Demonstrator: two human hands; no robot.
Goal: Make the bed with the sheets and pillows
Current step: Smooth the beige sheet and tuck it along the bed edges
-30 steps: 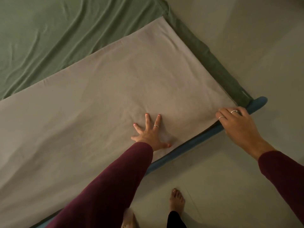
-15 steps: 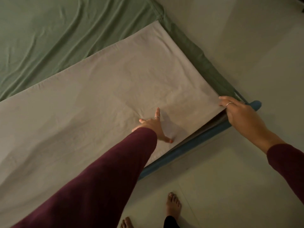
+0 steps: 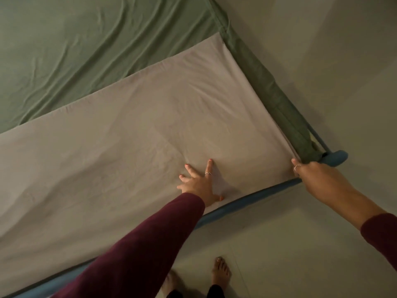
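Folded grey cotton sheet (image 3: 133,134): L hand (image 3: 198,186) flat, fingers spread, pinning; R hand (image 3: 309,171) pinching corner, pull taut w/ edge square to blue bed frame (image 3: 247,202)

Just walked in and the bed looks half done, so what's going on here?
A person is making the bed. Their left hand presses flat, fingers spread, on a grey sheet lying over a green sheet. Their right hand grips the grey sheet's corner at the blue bed frame. The grey sheet covers only the near part; no pillows are in view.
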